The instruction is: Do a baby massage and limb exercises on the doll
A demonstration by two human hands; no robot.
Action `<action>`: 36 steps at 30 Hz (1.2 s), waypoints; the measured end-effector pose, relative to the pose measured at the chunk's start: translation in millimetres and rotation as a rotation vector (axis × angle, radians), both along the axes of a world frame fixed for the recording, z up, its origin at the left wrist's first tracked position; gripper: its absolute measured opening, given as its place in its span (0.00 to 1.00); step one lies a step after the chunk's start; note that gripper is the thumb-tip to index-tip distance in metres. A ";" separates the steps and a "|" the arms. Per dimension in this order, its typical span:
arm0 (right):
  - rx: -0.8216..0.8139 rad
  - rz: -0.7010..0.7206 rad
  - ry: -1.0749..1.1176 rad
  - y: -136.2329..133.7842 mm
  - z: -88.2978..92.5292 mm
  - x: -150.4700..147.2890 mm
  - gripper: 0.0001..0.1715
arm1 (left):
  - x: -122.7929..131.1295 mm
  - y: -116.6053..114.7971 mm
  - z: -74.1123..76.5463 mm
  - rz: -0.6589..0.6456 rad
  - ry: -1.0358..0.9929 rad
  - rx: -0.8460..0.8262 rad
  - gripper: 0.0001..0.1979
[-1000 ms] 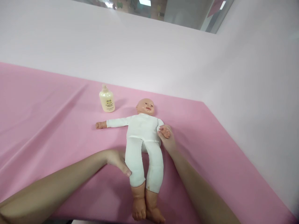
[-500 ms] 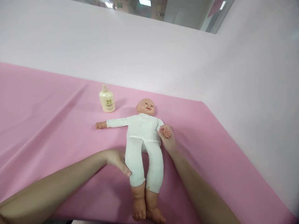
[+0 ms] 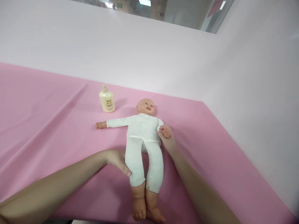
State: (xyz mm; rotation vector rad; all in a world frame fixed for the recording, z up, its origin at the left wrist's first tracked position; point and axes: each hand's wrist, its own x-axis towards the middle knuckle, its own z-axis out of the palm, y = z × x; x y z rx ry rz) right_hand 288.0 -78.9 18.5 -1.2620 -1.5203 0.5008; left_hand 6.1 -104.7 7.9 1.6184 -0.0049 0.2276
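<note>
Nothing's shifted: your left hand stays wrapped on the doll's leg, your right hand still clasped around its wrist.

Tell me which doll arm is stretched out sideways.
The arm nearer the bottle: it lies straight out across the cloth. The other arm is close to the body, held in the right hand.

A pale-yellow bottle with a printed label stands upright on a creased pink sheet. The sheet reaches back to a white wall, where a window shows bright rectangular lights.
</note>
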 end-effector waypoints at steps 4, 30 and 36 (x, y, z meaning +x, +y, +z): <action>-0.001 0.006 0.015 -0.4 -0.6 -0.6 0.09 | -1.1 0.6 -1.0 0.018 0.017 -0.018 0.27; -0.005 -0.008 -0.005 -1.0 0.6 -1.5 0.09 | -0.1 1.6 -0.7 -0.012 -0.003 -0.010 0.29; 0.005 -0.012 0.003 -1.6 0.8 -2.2 0.09 | -0.8 3.5 -5.7 0.004 0.007 -0.007 0.30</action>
